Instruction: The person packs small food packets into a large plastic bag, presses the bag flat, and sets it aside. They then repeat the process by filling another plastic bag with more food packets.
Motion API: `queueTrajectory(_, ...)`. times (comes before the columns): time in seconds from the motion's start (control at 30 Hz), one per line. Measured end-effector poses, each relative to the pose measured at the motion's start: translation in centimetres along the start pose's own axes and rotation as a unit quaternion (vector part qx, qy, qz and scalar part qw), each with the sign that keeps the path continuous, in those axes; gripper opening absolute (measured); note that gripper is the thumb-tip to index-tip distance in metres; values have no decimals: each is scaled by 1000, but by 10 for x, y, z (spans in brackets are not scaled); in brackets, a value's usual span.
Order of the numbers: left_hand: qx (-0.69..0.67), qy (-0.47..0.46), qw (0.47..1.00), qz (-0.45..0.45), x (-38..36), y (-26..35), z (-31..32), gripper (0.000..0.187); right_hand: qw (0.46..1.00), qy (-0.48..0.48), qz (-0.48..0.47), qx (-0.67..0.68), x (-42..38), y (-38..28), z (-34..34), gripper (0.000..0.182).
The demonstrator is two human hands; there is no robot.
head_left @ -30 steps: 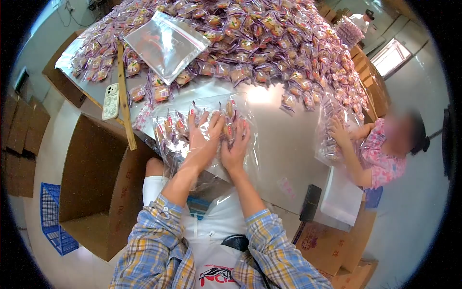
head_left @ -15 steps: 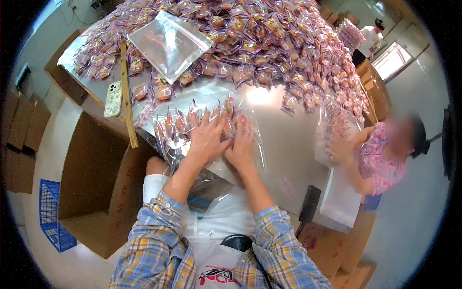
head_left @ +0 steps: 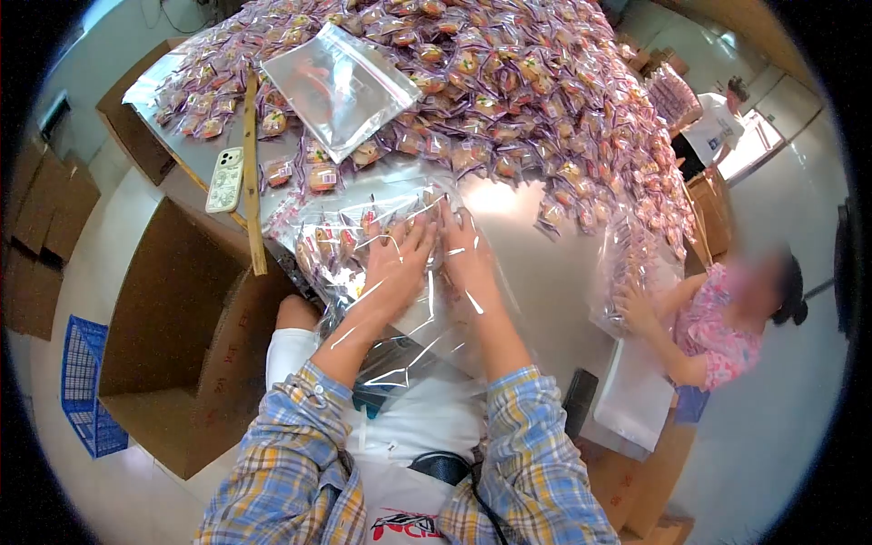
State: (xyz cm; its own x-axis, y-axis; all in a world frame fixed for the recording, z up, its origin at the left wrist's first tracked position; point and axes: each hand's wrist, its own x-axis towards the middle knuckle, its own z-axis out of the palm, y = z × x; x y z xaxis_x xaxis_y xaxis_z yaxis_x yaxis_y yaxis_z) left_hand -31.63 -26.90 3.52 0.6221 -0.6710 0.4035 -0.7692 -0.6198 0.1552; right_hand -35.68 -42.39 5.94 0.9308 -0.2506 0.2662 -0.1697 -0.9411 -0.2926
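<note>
In front of me a large clear plastic bag (head_left: 413, 304) lies at the table edge, with rows of small wrapped snack packets (head_left: 341, 234) standing inside it. Glints of film cross both my wrists, so my hands appear to be within the bag. My left hand (head_left: 400, 263) rests over the packets, fingers spread and pointing away from me. Along the right end of the row is my right hand (head_left: 466, 250), its fingers stretched out and apart. The fingertips are partly hidden by film glare.
A heap of wrapped snacks (head_left: 509, 100) covers the far table, with flat clear bags (head_left: 341, 91) on it. A wooden strip (head_left: 252, 182) and a phone (head_left: 224, 180) lie left. An open carton (head_left: 159, 354) stands lower left. A co-worker (head_left: 713, 318) handles another bag (head_left: 622, 272) at right.
The bag's film now lies over my wrists, where it was lower before. My right hand has shifted slightly right and its fingers have spread. The view has moved a little.
</note>
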Motion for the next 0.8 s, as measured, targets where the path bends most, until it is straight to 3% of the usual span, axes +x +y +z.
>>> queueTrajectory(0.17,5,-2,1000,5,-1,-6,-3,71,983,123,-115,-67,20,25,34,51)
queueTrajectory(0.23,-8,22,1000,9,-3,-10,0,69,992,110,-67,15,23,6,23,39)
queueTrajectory(0.33,40,49,998,25,0,-17,12,68,977,166,-131,36,30,12,32,54)
queueTrajectory(0.47,24,-1,1000,4,-3,-13,0,69,984,119,-132,29,36,12,27,49)
queueTrajectory(0.5,-7,22,1000,-13,-4,-9,-1,66,992,72,-90,49,35,12,26,45)
queueTrajectory(0.6,14,28,999,-23,-4,-9,2,61,975,160,-151,25,35,26,49,40)
queueTrajectory(0.7,24,0,999,-31,-7,-12,13,66,980,138,-117,84,24,26,48,46)
queueTrajectory(0.8,-38,10,997,-71,-3,-10,7,59,982,123,-79,121,17,21,45,41)
